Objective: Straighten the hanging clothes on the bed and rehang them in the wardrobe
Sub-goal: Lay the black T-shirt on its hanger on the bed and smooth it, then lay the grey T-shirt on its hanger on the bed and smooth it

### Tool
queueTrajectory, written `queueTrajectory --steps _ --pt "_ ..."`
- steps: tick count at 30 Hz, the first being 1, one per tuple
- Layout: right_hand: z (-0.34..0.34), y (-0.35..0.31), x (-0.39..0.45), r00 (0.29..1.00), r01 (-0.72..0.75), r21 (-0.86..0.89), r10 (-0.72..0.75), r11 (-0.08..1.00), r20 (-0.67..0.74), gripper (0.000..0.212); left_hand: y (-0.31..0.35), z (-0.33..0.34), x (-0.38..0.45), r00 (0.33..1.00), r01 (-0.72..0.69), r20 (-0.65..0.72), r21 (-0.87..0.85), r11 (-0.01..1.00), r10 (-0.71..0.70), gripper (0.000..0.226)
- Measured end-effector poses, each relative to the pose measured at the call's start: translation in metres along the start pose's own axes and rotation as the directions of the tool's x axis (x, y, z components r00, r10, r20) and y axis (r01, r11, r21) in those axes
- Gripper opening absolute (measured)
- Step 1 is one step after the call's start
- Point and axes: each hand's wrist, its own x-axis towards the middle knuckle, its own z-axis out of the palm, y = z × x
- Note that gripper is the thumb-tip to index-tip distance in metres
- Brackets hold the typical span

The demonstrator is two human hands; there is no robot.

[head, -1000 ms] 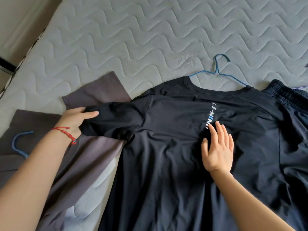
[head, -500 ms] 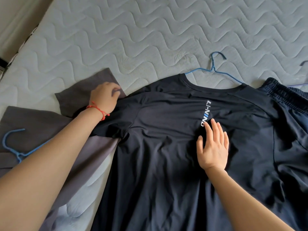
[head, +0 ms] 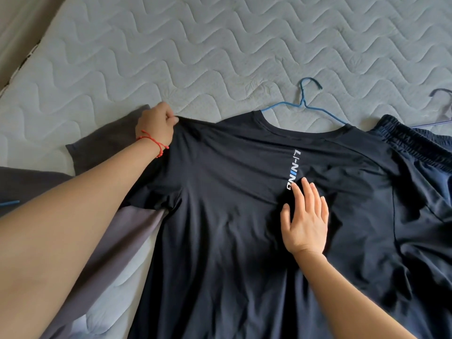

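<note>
A dark navy T-shirt [head: 232, 216] lies spread flat on the bed [head: 220, 45], its collar toward the far side and its hem running off the near edge of view. A blue wire hanger [head: 303, 104] sits inside the collar, with its hook lying on the quilted mattress just beyond the neckline.

The left hand [head: 156, 124] is at the shirt's far left shoulder, its fingers curled and pinching the fabric at the sleeve's top edge, which is drawn taut toward the left. A red string bracelet [head: 152, 141] circles that wrist.

The right hand [head: 305, 221] rests palm down on the chest of the shirt, fingers straight and slightly spread, the fingertips just beside the lower end of the white and blue lettering [head: 292, 170] printed down the middle.

A grey garment [head: 102, 148] lies under the shirt's left side and reaches out to the left. On the right, dark shorts [head: 420, 148] with an elastic waistband lie against the shirt's right shoulder, and part of another hanger [head: 440, 94] shows at the far right edge.
</note>
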Motion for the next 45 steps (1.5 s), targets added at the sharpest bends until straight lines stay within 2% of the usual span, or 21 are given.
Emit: queueTrajectory --steps 2,5,7,9,11,13,15,17,22,27,30,33,34,37,41,45 --pt "0.0 0.0 0.0 1.0 0.0 0.001 0.0 1.0 -0.001 0.055 0.001 0.002 -0.002 0.999 -0.03 -0.04 0.034 0.999 0.031 0.015" --pt "0.0 0.0 0.0 1.0 0.002 -0.004 -0.002 1.0 -0.003 0.054 -0.014 0.003 -0.013 0.999 -0.039 0.0 0.065 0.997 0.039 0.03" --pt "0.001 0.0 0.0 1.0 0.002 -0.009 -0.002 1.0 -0.002 0.054 -0.026 0.0 -0.027 0.983 -0.143 -0.072 0.257 0.956 0.166 0.034" --pt "0.001 0.001 0.0 1.0 0.001 -0.012 -0.001 1.0 0.002 0.054 -0.031 0.001 -0.046 0.931 -0.299 -0.082 0.394 0.869 0.357 0.038" --pt "0.001 0.001 0.0 1.0 0.001 -0.015 -0.001 1.0 0.008 0.055 -0.036 0.008 -0.066 0.874 -0.462 0.061 0.415 0.784 0.482 0.048" --pt "0.0 0.001 0.0 1.0 0.001 -0.013 -0.001 1.0 0.004 0.055 -0.048 0.016 -0.08 0.869 -0.493 0.263 0.376 0.785 0.419 0.065" --pt "0.0 0.0 0.0 1.0 0.002 -0.012 -0.002 1.0 0.005 0.055 -0.061 0.02 -0.085 0.888 -0.424 0.345 0.361 0.831 0.304 0.075" --pt "-0.001 -0.001 0.0 1.0 0.005 -0.007 -0.005 1.0 0.005 0.056 -0.065 0.023 -0.088 0.911 -0.382 0.311 0.393 0.837 0.27 0.077" --pt "-0.003 -0.002 -0.002 1.0 0.012 0.031 -0.012 0.999 0.004 0.059 -0.048 0.019 -0.114 0.984 -0.172 0.095 0.352 0.92 0.148 0.072" --pt "-0.007 -0.003 -0.004 0.999 0.017 0.059 -0.019 0.998 0.036 0.062 -0.054 0.004 -0.187 0.978 -0.177 -0.08 0.17 0.969 0.193 0.049" --pt "-0.013 -0.008 -0.005 0.997 0.012 0.063 -0.017 0.998 0.076 0.063 -0.069 -0.009 -0.233 0.983 -0.101 -0.149 0.067 0.993 0.11 0.042" --pt "-0.025 -0.031 -0.007 0.994 -0.074 0.151 0.06 0.986 0.091 0.06 -0.088 -0.028 -0.27 0.972 -0.006 -0.235 -0.009 1.0 0.004 0.039" --pt "-0.031 -0.045 -0.01 0.997 -0.043 0.189 0.029 0.981 0.077 0.06 -0.095 -0.034 -0.28 0.965 0.023 -0.261 -0.02 1.0 -0.027 0.038" --pt "-0.044 -0.104 -0.027 0.97 0.221 0.321 -0.242 0.921 0.028 0.055 -0.113 -0.054 -0.305 0.944 0.144 -0.301 0.018 0.989 -0.132 0.041" --pt "-0.054 -0.199 -0.052 0.844 0.436 0.467 -0.53 0.769 0.084 0.046 -0.147 -0.085 -0.314 0.892 0.313 -0.356 0.043 0.949 -0.278 0.047" --pt "-0.05 -0.272 -0.06 0.707 0.561 0.436 -0.681 0.703 0.189 0.047 -0.199 -0.102 -0.312 0.832 0.447 -0.394 0.061 0.892 -0.39 0.039"
